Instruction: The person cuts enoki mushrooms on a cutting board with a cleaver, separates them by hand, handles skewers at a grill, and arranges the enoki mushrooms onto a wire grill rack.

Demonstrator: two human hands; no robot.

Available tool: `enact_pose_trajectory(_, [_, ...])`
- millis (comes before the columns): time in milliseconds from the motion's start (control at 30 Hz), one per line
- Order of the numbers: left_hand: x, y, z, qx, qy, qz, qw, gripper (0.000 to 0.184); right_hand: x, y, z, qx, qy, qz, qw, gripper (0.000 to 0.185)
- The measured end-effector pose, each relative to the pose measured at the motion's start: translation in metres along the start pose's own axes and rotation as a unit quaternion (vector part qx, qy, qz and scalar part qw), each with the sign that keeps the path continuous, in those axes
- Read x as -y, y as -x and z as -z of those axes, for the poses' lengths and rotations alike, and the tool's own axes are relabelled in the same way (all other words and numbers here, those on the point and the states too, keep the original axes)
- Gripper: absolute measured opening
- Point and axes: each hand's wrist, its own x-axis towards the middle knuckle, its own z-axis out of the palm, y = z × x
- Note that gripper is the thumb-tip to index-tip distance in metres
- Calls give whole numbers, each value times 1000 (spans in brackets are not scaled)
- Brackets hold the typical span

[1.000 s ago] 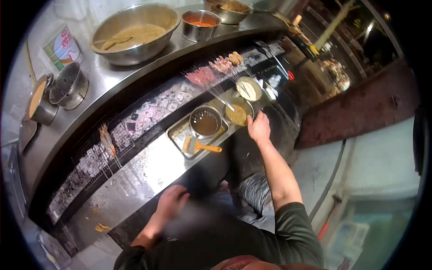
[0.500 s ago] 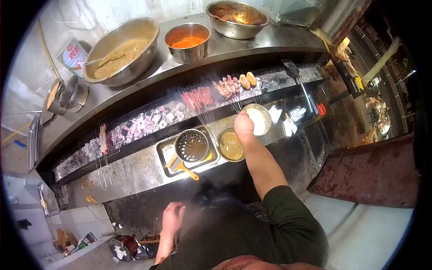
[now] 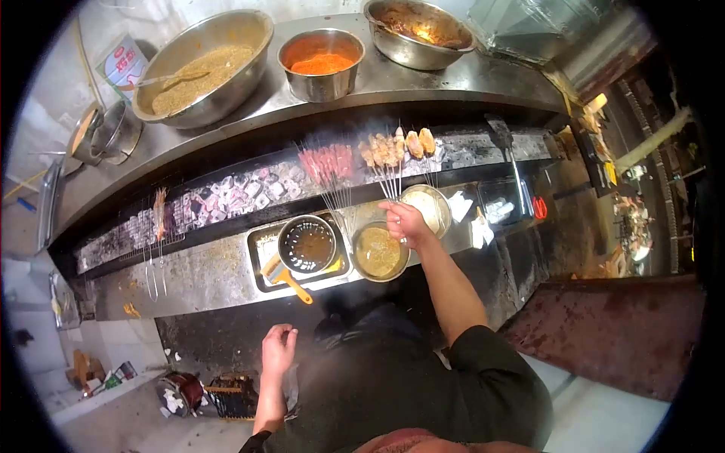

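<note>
My right hand (image 3: 405, 223) is closed at the handle ends of the browned meat skewers (image 3: 384, 153), beside a bowl of white powder (image 3: 427, 208). Below it, a metal bowl of yellowish-brown seasoning (image 3: 379, 252) stands on the grill's front ledge. My left hand (image 3: 279, 349) hangs in front of my body, loosely curled with nothing in it. The grill also bears red meat skewers (image 3: 326, 164), two golden pieces on skewers (image 3: 420, 143) and, at the left, a shrimp-like skewer (image 3: 159, 214).
A tray (image 3: 257, 283) holds a dark liquid bowl (image 3: 311, 245) and an orange-handled brush (image 3: 287, 280). Glowing coals (image 3: 234, 194) lie behind. The back shelf carries a large spice basin (image 3: 204, 75), a red powder pot (image 3: 321, 64) and another basin (image 3: 419, 30). A black spatula (image 3: 510, 155) rests at right.
My right hand has moved from over the white powder bowl to the ends of the browned skewers. That meat now shows a browner side. My left hand stays low and loosely curled.
</note>
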Motion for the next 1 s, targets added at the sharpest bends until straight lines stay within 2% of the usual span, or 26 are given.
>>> enact_pose_trajectory(33, [-8,2,-7,-10,-6,4,1000,19,-2,-8,12,41,-65,-18,997,32])
enact_pose_trajectory(133, [-27,17,-37,-27,-29,48,998,21,-9,-24,37,71,-121,-68,988,32])
enact_pose_trajectory(167, [-31,23,-49,-23,-40,59,997,22,-13,-27,44,110,-166,-68,978,32])
enact_pose_trajectory(300, [-55,37,-85,-4,-46,98,994,26,-16,-37,56,158,-183,-71,968,35])
enact_pose_trajectory(400, [-63,43,-96,-17,-66,103,992,26,-13,-36,57,112,-175,-118,971,37])
enact_pose_trajectory(433, [-67,44,-99,-22,-72,99,992,26,-17,-40,61,137,-179,-98,969,37])
enact_pose_trajectory(567, [-78,33,-100,1,-73,97,993,26,-20,-40,61,14,-124,-78,989,43])
enact_pose_trajectory(667, [-68,19,-102,7,-28,89,996,26,-18,-13,51,-71,-7,-28,997,49])
enact_pose_trajectory(733, [-78,9,-92,-9,-32,82,996,26,-28,-10,66,-98,137,59,984,46])
enact_pose_trajectory(767, [-69,7,-90,-15,-33,75,997,26,-37,-6,75,-111,207,99,967,44])
enact_pose_trajectory(800, [-58,3,-88,-21,-33,67,997,26,-31,11,68,-169,274,164,933,47])
enact_pose_trajectory(867, [-44,1,-84,-25,-24,74,997,27,0,52,39,-275,399,290,825,53])
enact_pose_trajectory(900, [-39,0,-83,-27,-28,74,996,27,11,55,48,-294,487,307,763,58])
enact_pose_trajectory(933, [-35,0,-81,-26,-33,74,996,27,21,56,50,-340,573,322,673,61])
enact_pose_trajectory(1000, [-35,-4,-79,-10,-34,87,996,27,29,41,58,-385,641,278,603,67])
